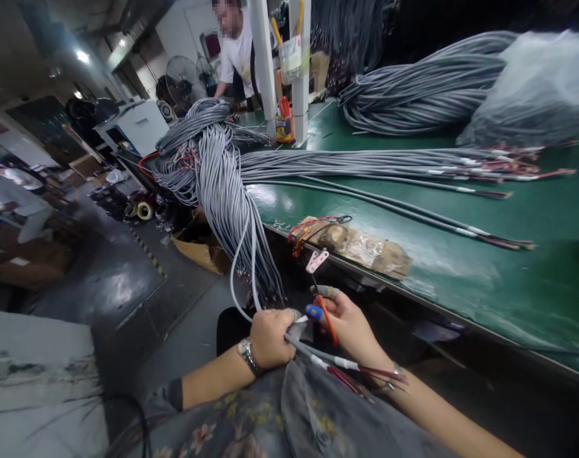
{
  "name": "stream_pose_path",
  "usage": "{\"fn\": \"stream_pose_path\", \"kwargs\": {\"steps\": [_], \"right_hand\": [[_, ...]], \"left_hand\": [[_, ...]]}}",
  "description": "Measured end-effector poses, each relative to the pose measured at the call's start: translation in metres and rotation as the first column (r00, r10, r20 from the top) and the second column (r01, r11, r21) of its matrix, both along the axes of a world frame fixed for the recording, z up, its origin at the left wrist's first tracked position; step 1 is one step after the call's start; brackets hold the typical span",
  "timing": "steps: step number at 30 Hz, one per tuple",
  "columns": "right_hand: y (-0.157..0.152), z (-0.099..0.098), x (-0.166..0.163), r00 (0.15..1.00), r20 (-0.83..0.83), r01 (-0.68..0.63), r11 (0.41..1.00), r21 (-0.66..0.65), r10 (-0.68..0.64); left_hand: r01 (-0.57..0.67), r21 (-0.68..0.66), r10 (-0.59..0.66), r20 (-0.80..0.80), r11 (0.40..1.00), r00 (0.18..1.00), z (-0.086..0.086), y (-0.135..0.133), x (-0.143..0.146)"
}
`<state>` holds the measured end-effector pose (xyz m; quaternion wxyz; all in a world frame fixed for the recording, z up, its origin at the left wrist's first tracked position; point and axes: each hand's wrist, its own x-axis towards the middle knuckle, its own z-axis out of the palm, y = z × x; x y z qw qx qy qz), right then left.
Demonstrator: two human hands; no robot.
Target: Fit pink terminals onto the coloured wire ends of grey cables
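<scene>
Well, my left hand [272, 338] clamps grey cables [305, 349]; my right hand [350, 321], gripping a red-handled tool [329, 323], should work gently.

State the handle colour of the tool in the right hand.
Orange-red handle, in the right hand; shows in the head view.

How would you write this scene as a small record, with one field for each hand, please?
Left hand: closed around gray cables; watch on wrist
Right hand: holds red-handled tool; blue cover on one finger
Bench: green top, bearing cable bundles and brown block
Bench edge: thick gray bundle hangs down
Background: person in white shirt
</scene>
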<state>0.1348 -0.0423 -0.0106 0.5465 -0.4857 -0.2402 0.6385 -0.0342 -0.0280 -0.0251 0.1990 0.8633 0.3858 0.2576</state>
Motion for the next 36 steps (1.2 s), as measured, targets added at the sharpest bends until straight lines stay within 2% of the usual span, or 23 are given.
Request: {"fn": "stream_pose_path", "kwargs": {"steps": [2,4,6,8,10,13,17,20,24,26,32,36], "right_hand": [[-0.002,-0.004,0.001,0.999,-0.026,0.021,1.0,0.006,-0.021],[-0.005,-0.007,0.003,0.998,-0.05,0.048,0.999,0.024,-0.047],[-0.008,-0.007,0.004,0.997,-0.056,0.063,0.997,0.046,-0.061],[-0.009,-0.006,0.006,0.997,-0.047,0.071,0.995,0.07,-0.067],[-0.01,-0.006,0.007,0.997,-0.042,0.072,0.993,0.094,-0.068],[-0.009,-0.006,0.008,0.996,-0.037,0.079,0.992,0.103,-0.075],[-0.01,-0.007,0.011,0.994,-0.02,0.11,0.991,0.079,-0.108],[-0.012,-0.009,0.013,0.992,-0.017,0.125,0.991,0.052,-0.124],[-0.016,-0.008,0.013,0.987,-0.088,0.136,0.991,-0.004,-0.136],[-0.017,-0.007,0.011,0.984,-0.125,0.127,0.992,-0.022,-0.128],[-0.016,-0.009,0.003,0.982,-0.182,0.032,0.998,-0.046,-0.04],[-0.014,-0.016,0.012,0.995,-0.059,0.078,0.995,0.056,-0.074]], "left_hand": [[-0.029,-0.161,0.031,0.014,0.987,0.999,0.004,0.002,0.002],[-0.019,-0.364,0.042,0.055,0.931,0.998,0.01,0.006,0.004],[0.056,-0.544,0.011,0.12,0.837,0.993,0.018,0.011,0.006],[0.142,-0.696,-0.027,0.173,0.703,0.984,0.025,0.018,0.008],[0.186,-0.789,-0.019,0.216,0.585,0.976,0.029,0.024,0.01],[0.201,-0.83,0.057,0.269,0.521,0.962,0.029,0.029,0.013],[0.125,-0.855,0.235,0.275,0.504,0.932,0.021,0.026,0.02],[0.062,-0.833,0.312,0.273,0.55,0.91,0.015,0.018,0.026],[0.068,-0.757,0.343,0.372,0.65,0.863,0.011,0.008,0.03],[0.058,-0.732,0.358,0.398,0.679,0.845,0.012,0.006,0.032],[0.051,-0.737,0.403,0.424,0.674,0.811,0.022,0.007,0.034],[0.018,-0.707,0.361,0.383,0.707,0.85,0.013,0.008,0.03]]}}
